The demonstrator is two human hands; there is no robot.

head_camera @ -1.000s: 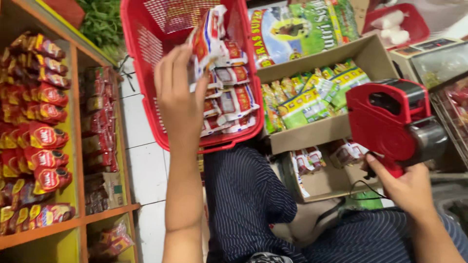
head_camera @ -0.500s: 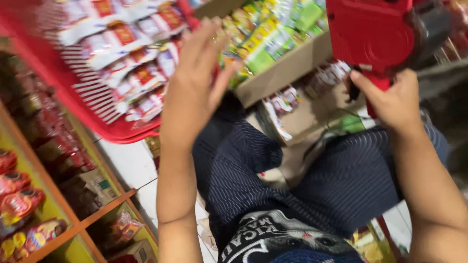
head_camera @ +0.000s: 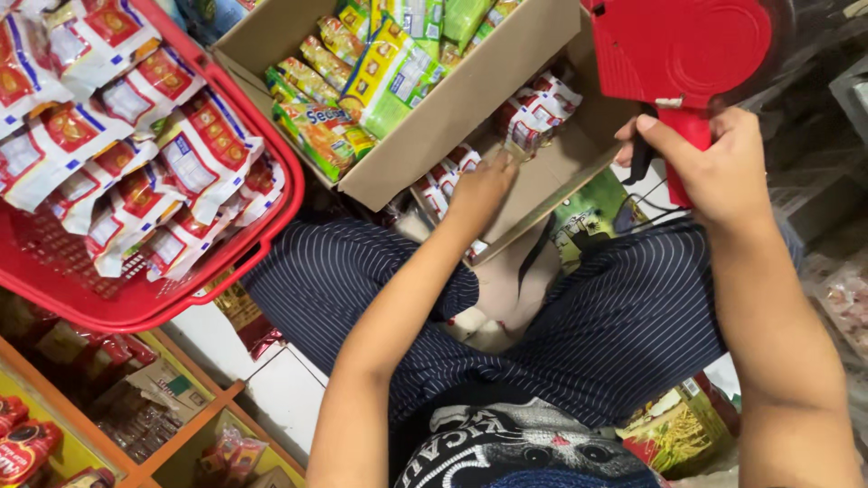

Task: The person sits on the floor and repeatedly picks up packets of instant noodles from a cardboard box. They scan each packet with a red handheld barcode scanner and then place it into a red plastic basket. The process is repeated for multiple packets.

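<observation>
the person sits low among the stock, striped trousers (head_camera: 579, 316) spread across the middle of the view. the right hand (head_camera: 714, 167) is wrapped firmly round the handle of a red price-label gun (head_camera: 678, 54), fingers closed on the grip, the gun's round body raised above the hand at the top right. the left hand (head_camera: 484, 185) reaches forward into a lower cardboard box (head_camera: 579, 149) — its fingers lie down among the red-and-white sachets (head_camera: 533, 113) there, touching them, but from here i cannot tell whether it has closed on one or merely rests on them. just above that box and partly over it sits a second cardboard box (head_camera: 434, 117) packed with green and yellow packets (head_camera: 362, 81). to the left, a red plastic basket (head_camera: 181, 298) is heaped with more red-and-white sachet packs (head_camera: 136, 154), its rim just beside the trouser leg. below it — at the bottom left — a wooden shelf (head_camera: 194, 416) holds dark red pouches (head_camera: 23, 443).
</observation>
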